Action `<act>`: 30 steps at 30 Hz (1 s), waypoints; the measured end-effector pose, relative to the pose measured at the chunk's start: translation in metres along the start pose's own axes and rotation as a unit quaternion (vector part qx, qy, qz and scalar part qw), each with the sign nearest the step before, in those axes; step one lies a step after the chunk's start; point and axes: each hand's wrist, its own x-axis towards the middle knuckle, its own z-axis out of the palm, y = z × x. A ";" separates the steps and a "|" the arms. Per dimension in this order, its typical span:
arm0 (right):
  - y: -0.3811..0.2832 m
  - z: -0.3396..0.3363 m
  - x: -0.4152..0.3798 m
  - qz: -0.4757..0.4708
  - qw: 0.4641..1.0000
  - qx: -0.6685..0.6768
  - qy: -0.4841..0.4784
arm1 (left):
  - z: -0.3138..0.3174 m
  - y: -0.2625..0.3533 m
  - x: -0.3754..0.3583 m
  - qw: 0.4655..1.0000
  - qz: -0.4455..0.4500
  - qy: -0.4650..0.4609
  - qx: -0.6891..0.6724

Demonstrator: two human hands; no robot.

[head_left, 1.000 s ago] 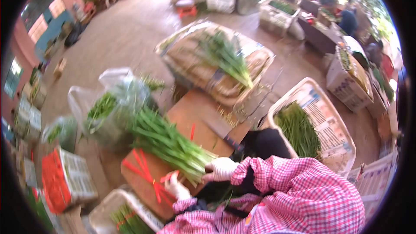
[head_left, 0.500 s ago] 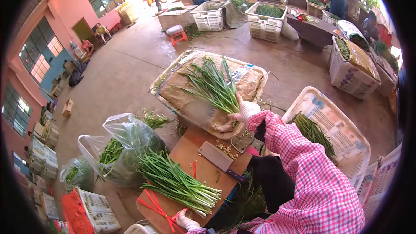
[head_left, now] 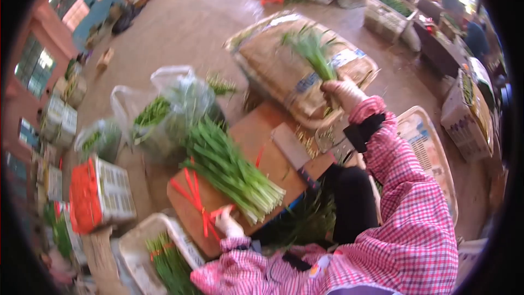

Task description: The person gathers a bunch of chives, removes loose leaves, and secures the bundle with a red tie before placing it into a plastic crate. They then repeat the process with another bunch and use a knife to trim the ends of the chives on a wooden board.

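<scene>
My right hand point(head_left: 346, 93) is closed around the white lower ends of a bunch of garlic chives point(head_left: 316, 54), held up over a brown sack-covered crate point(head_left: 273, 57). At the board's near edge, my left hand point(head_left: 228, 223) pinches red ties point(head_left: 203, 213), several strips of which spread over the wood. A bigger pile of garlic chives point(head_left: 232, 166) lies on the wooden board point(head_left: 251, 125), its white ends toward me. Beyond that pile rests a cleaver point(head_left: 290, 146) with a dark handle, with small cut pieces point(head_left: 310, 145) beside its blade.
Plastic bags of greens point(head_left: 169, 114) stand left of the board. A white crate point(head_left: 139, 240) holding tied greens is at lower left, near an orange-covered crate point(head_left: 101, 194). Another white crate point(head_left: 423, 131) stands right of my arm. Filled crates point(head_left: 390, 13) and people are farther back.
My right hand has lifted the bunch of garlic chives off the sack, and the leaves now look more gathered. My left hand stays at the red ties. The view has tilted downward.
</scene>
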 end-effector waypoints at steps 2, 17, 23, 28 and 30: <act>-0.005 0.046 -0.034 -0.001 0.999 0.035 -0.020 | -0.001 -0.005 0.004 1.000 -0.002 0.017 -0.011; 0.210 0.190 -0.172 -0.010 0.824 -0.529 -0.202 | -0.012 -0.032 0.015 0.998 0.031 0.018 -0.061; 0.198 0.181 -0.183 -0.085 0.824 -0.505 -0.243 | -0.004 -0.021 0.005 0.995 0.086 0.013 -0.049; 0.152 0.148 -0.175 -0.053 0.857 -0.465 -0.216 | -0.009 -0.028 0.011 0.994 0.108 0.019 -0.022; 0.158 0.135 -0.163 -0.059 0.875 -0.450 -0.167 | -0.009 -0.029 0.013 0.996 0.087 0.025 -0.001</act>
